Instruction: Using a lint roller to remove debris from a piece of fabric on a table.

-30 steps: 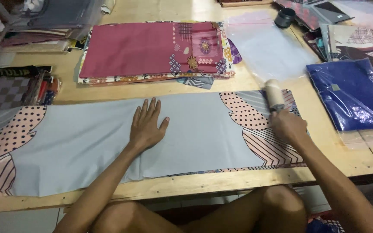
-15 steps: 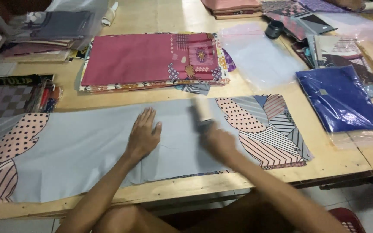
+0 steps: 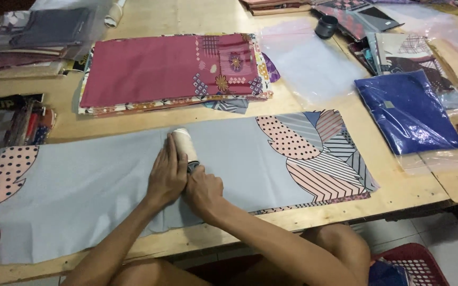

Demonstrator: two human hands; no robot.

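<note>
Lint roller point(image 3: 184, 144) is gripped by right hand point(image 3: 203, 188), fingers curled round its handle, mid-length on grey patterned cloth point(image 3: 96, 185) on wooden table point(image 3: 414, 190). Left hand point(image 3: 166, 177) is laid flat alongside, fingers together. Cloth could likely be bunched if pinned unevenly.

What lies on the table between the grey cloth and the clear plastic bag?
In the head view, the stretch between the grey cloth and the clear plastic bag is mostly bare wooden table; the stack of folded fabrics sits beside it.
</note>
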